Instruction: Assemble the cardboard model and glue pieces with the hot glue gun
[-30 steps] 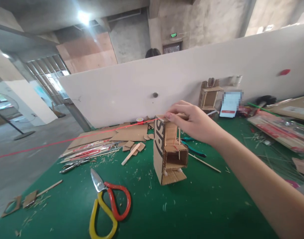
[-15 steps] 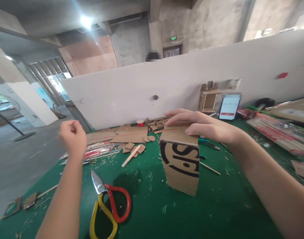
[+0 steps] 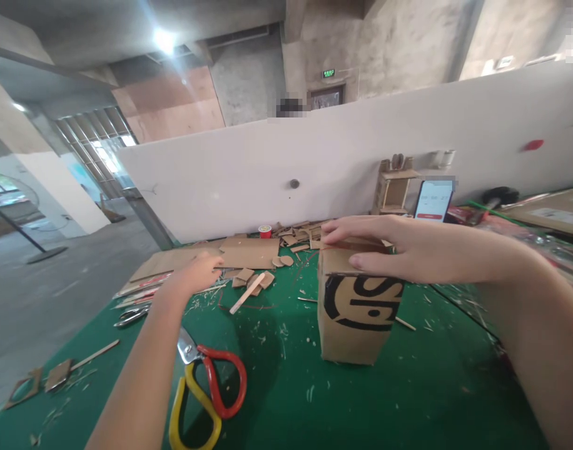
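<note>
A cardboard box [image 3: 359,319] with black printed lettering stands upright on the green table. My right hand [image 3: 385,247] grips its top, thumb on the near edge and fingers across the far side. A thin red string [image 3: 249,307] lies in a loose curve on the table, between the box and my left hand [image 3: 199,273]. The fingers of that hand are drawn together above the cardboard scraps and appear to pinch the string's end. Large scissors [image 3: 225,381] with one red and one yellow handle lie beside my left forearm.
Cardboard pieces [image 3: 251,251] and a wooden stick [image 3: 248,294] lie beyond the scissors. At the back are a small red cup [image 3: 264,232], a cardboard stand [image 3: 393,190] and a phone [image 3: 433,200]. A white partition [image 3: 221,181] closes off the far side.
My left hand has moved right and down toward the cardboard scraps, and the taut red string has gone slack. The box has shifted slightly right and turned under my right hand.
</note>
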Demonstrator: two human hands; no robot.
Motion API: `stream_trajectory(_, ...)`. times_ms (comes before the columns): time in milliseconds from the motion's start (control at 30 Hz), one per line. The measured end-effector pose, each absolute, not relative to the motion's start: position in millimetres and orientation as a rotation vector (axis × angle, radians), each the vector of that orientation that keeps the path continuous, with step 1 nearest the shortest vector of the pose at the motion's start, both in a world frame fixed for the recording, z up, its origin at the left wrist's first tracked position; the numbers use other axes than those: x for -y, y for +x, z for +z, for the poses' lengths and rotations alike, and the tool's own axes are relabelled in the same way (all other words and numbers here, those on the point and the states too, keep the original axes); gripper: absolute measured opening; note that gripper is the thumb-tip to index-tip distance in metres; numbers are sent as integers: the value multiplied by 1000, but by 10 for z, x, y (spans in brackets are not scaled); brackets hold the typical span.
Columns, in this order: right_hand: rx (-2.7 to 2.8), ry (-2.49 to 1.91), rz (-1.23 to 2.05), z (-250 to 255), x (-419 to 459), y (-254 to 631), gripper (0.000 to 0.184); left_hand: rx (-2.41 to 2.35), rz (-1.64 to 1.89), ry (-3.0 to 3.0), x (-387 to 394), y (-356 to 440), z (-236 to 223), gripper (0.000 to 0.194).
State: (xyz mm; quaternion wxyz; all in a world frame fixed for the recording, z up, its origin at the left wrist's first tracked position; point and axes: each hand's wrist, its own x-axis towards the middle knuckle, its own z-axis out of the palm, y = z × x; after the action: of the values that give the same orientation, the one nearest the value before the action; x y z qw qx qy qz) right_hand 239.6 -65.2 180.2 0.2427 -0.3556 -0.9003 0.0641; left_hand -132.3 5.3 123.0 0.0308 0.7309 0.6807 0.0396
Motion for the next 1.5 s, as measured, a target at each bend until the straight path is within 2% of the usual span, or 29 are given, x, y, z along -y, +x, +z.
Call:
stream_trajectory(100, 2475, -831, 279, 1808, 660, 2358, 37, -2267, 370, 2498, 142, -1047, 1391, 39)
stream_trajectory(200, 2447, -781, 313, 1826, 691, 2321, 40, -1754, 855, 2662, 461, -523, 1552, 36)
stream_trajectory(300, 2437, -822, 299, 1836, 715, 2324, 44, -1288, 751, 2485, 769, -54, 1616, 42)
stream_trajectory(367, 2445, -833, 288, 1836, 712, 2342, 46, -1192, 711, 2448, 898, 103, 1620, 35)
stream_trajectory(533, 2438, -796, 473, 1805, 627, 2351, 49, -1004, 665, 2402, 934, 59, 1655, 40)
stream_trajectory(633, 2365, -700, 636, 1779, 568, 2325, 48, -914, 742, 2356, 899, -45, 1702, 36)
stream_trajectory(800, 2294, -858, 517, 1809, 599, 2292, 41, -783, 952, 2191, 947, -132, 1762, 33)
stream_trajectory(900, 2388, -1038, 434, 1864, 695, 2299, 38, -825, 946, 2166, 980, -126, 1789, 32)
stream_trajectory(1000, 2492, -1106, 378, 1899, 786, 2310, 57, -871, 970, 2158, 984, -104, 1809, 33)
stream_trajectory(1067, 2511, -1101, 332, 1898, 814, 2294, 62, -866, 1014, 2161, 991, -94, 1820, 33)
stream_trajectory(1233, 2443, -897, 316, 1790, 712, 2124, 47, -960, 1057, 2287, 1077, -120, 1867, 30)
stream_trajectory(1333, 2336, -785, 326, 1654, 580, 1988, 50, -1058, 1131, 2349, 1132, -179, 1912, 29)
stream_trajectory(1500, 2327, -899, 403, 1529, 460, 1902, 47, -995, 1116, 2423, 1146, -339, 1988, 27)
